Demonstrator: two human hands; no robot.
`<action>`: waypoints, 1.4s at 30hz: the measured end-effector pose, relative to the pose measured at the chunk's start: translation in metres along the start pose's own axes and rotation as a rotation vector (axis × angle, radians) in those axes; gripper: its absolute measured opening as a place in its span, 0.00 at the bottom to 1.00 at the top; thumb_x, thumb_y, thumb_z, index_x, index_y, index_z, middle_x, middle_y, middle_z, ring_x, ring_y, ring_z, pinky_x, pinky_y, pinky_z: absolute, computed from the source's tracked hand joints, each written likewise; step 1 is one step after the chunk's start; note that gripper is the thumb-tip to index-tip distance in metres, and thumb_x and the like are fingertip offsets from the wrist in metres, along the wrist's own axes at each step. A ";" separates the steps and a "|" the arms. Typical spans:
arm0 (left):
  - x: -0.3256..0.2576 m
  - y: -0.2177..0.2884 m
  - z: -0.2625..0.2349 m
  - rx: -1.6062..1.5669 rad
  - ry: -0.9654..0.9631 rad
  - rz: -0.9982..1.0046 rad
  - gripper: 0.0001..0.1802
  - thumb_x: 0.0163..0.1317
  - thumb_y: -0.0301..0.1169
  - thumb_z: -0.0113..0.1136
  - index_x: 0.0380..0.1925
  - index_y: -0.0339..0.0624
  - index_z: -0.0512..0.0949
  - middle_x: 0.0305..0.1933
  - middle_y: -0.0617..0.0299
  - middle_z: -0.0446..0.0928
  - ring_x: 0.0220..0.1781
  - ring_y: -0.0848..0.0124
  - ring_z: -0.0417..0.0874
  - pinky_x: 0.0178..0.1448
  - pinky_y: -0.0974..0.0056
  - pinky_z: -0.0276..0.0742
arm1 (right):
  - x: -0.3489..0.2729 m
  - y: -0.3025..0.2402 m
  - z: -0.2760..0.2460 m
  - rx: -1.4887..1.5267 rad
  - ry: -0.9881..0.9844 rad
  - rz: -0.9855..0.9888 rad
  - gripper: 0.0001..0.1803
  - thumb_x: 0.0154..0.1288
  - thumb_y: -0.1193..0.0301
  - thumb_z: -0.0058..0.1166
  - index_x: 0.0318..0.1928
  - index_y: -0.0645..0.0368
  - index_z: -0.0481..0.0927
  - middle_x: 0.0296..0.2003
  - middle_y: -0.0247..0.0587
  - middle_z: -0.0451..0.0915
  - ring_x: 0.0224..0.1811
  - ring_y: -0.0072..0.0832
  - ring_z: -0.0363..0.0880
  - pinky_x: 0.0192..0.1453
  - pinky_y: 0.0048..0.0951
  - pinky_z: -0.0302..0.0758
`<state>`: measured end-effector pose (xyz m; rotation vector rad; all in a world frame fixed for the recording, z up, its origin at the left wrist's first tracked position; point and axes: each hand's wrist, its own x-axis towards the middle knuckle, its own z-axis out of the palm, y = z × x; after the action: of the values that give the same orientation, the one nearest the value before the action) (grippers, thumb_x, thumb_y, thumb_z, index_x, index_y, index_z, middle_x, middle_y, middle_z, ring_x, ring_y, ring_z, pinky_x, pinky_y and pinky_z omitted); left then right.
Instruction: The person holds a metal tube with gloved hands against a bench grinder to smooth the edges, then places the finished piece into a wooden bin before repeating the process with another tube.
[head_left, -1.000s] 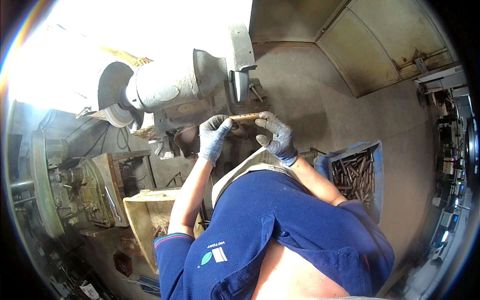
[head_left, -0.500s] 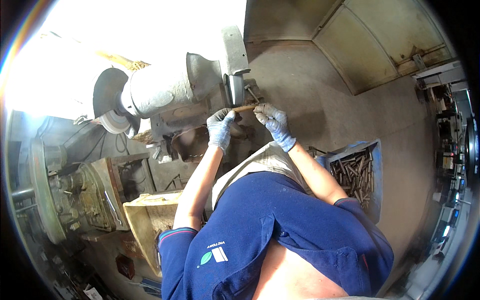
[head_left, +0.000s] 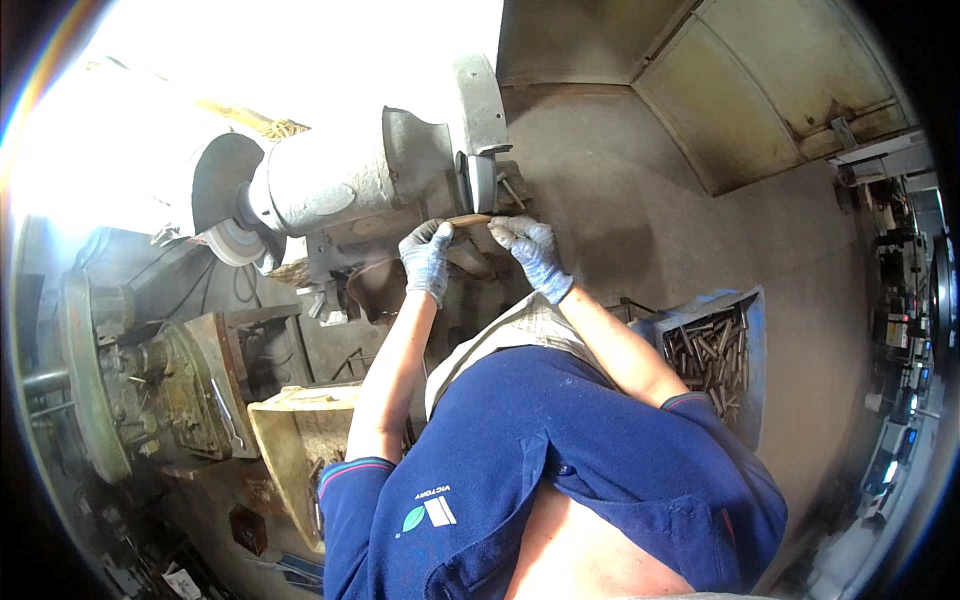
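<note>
A short brownish metal rod (head_left: 468, 220) spans the gap between my two gloved hands. My left hand (head_left: 426, 260) pinches its left end, and my right hand (head_left: 532, 250) grips the other end. Both gloves are blue-grey with darkened fingertips. Just beyond the rod, the grinding wheel (head_left: 482, 184) of a grey bench grinder (head_left: 330, 178) sticks out below its guard. The rod lies close to the wheel's near edge; whether they touch I cannot tell.
A blue bin (head_left: 757, 330) at my right holds many similar metal rods. On the left stand a yellowish box (head_left: 275, 440) and a second machine (head_left: 95, 370). The grinder's other wheel (head_left: 232, 243) sits at its left end. A tan panel (head_left: 750, 90) rises at the far right.
Both hands have shifted left together with the rod, so the rod's right end now sits under the wheel. The grinder appears slightly farther right in the view.
</note>
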<state>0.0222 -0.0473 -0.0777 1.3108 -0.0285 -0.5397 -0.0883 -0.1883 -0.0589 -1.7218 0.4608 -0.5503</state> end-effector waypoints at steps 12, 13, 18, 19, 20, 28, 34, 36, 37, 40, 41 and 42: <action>0.000 0.003 0.031 0.077 -0.043 -0.047 0.05 0.58 0.25 0.60 0.27 0.34 0.81 0.25 0.61 0.80 0.25 0.75 0.78 0.33 0.70 0.73 | 0.005 0.026 -0.027 -0.024 0.025 0.097 0.15 0.58 0.60 0.61 0.28 0.61 0.82 0.20 0.30 0.76 0.26 0.16 0.69 0.33 0.25 0.68; 0.000 0.004 0.032 0.086 -0.043 -0.066 0.05 0.58 0.26 0.60 0.27 0.35 0.80 0.25 0.63 0.79 0.25 0.76 0.77 0.31 0.71 0.72 | 0.006 0.031 -0.027 -0.007 0.027 0.113 0.15 0.58 0.60 0.61 0.27 0.61 0.82 0.20 0.29 0.75 0.26 0.16 0.68 0.33 0.25 0.68; 0.006 -0.001 0.015 0.054 -0.001 -0.080 0.05 0.59 0.26 0.58 0.28 0.36 0.80 0.26 0.63 0.80 0.25 0.76 0.77 0.31 0.70 0.73 | 0.007 0.028 -0.010 0.084 0.008 0.122 0.14 0.58 0.62 0.61 0.28 0.61 0.83 0.21 0.27 0.76 0.25 0.16 0.68 0.32 0.23 0.68; 0.013 -0.009 0.004 0.067 0.019 -0.063 0.05 0.58 0.25 0.59 0.27 0.36 0.80 0.26 0.62 0.80 0.25 0.76 0.77 0.32 0.70 0.74 | 0.007 0.020 -0.002 0.114 0.003 0.131 0.14 0.58 0.62 0.62 0.29 0.62 0.84 0.21 0.27 0.76 0.25 0.16 0.69 0.32 0.23 0.68; 0.017 -0.013 -0.004 0.079 0.036 -0.046 0.05 0.57 0.25 0.60 0.26 0.35 0.80 0.26 0.62 0.80 0.26 0.76 0.78 0.33 0.70 0.74 | 0.007 0.012 0.004 0.142 0.001 0.141 0.13 0.58 0.63 0.62 0.30 0.62 0.84 0.21 0.27 0.77 0.25 0.16 0.69 0.32 0.24 0.68; -0.011 0.030 -0.006 -0.016 0.009 -0.057 0.05 0.59 0.26 0.60 0.32 0.36 0.80 0.24 0.66 0.79 0.24 0.79 0.75 0.29 0.75 0.70 | 0.002 0.002 0.016 0.302 -0.038 0.164 0.15 0.57 0.64 0.63 0.38 0.64 0.83 0.33 0.35 0.82 0.40 0.22 0.77 0.47 0.24 0.73; -0.058 0.048 -0.006 0.120 -0.152 0.134 0.07 0.58 0.23 0.60 0.36 0.33 0.80 0.31 0.62 0.81 0.32 0.78 0.79 0.38 0.74 0.74 | -0.032 -0.050 -0.020 -0.011 -0.082 -0.366 0.26 0.54 0.58 0.65 0.43 0.69 0.80 0.47 0.49 0.77 0.51 0.37 0.74 0.55 0.33 0.71; -0.067 0.054 -0.004 0.230 -0.225 0.245 0.08 0.58 0.22 0.61 0.38 0.32 0.80 0.36 0.59 0.82 0.37 0.76 0.81 0.45 0.73 0.75 | -0.040 -0.067 -0.030 0.005 -0.059 -0.401 0.26 0.53 0.57 0.65 0.43 0.69 0.80 0.46 0.49 0.76 0.51 0.38 0.74 0.56 0.34 0.70; -0.068 0.056 -0.001 0.235 -0.234 0.311 0.08 0.57 0.22 0.61 0.38 0.32 0.80 0.36 0.58 0.82 0.38 0.76 0.81 0.45 0.72 0.75 | -0.044 -0.076 -0.034 0.013 -0.046 -0.423 0.26 0.53 0.57 0.65 0.42 0.69 0.80 0.46 0.49 0.76 0.51 0.39 0.74 0.56 0.34 0.70; -0.073 0.063 0.010 0.254 -0.265 0.464 0.11 0.56 0.23 0.63 0.40 0.33 0.80 0.36 0.56 0.82 0.38 0.76 0.80 0.45 0.72 0.75 | -0.055 -0.088 -0.043 -0.046 -0.009 -0.412 0.26 0.53 0.56 0.65 0.43 0.66 0.81 0.48 0.48 0.76 0.54 0.39 0.72 0.60 0.36 0.66; -0.073 0.062 0.011 0.265 -0.279 0.431 0.10 0.57 0.23 0.63 0.39 0.33 0.80 0.35 0.57 0.82 0.37 0.77 0.79 0.45 0.72 0.75 | -0.057 -0.091 -0.046 -0.050 0.003 -0.401 0.26 0.53 0.55 0.65 0.44 0.65 0.81 0.48 0.48 0.76 0.56 0.39 0.70 0.62 0.37 0.64; -0.073 0.060 0.012 0.277 -0.294 0.399 0.10 0.57 0.24 0.63 0.39 0.33 0.81 0.35 0.58 0.82 0.36 0.78 0.79 0.44 0.72 0.74 | -0.058 -0.096 -0.049 -0.034 0.001 -0.401 0.25 0.53 0.56 0.65 0.43 0.64 0.81 0.48 0.47 0.76 0.55 0.38 0.71 0.62 0.36 0.65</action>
<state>-0.0235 -0.0204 0.0015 1.4360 -0.6142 -0.3890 -0.1623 -0.1733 0.0366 -1.8570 0.1224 -0.8321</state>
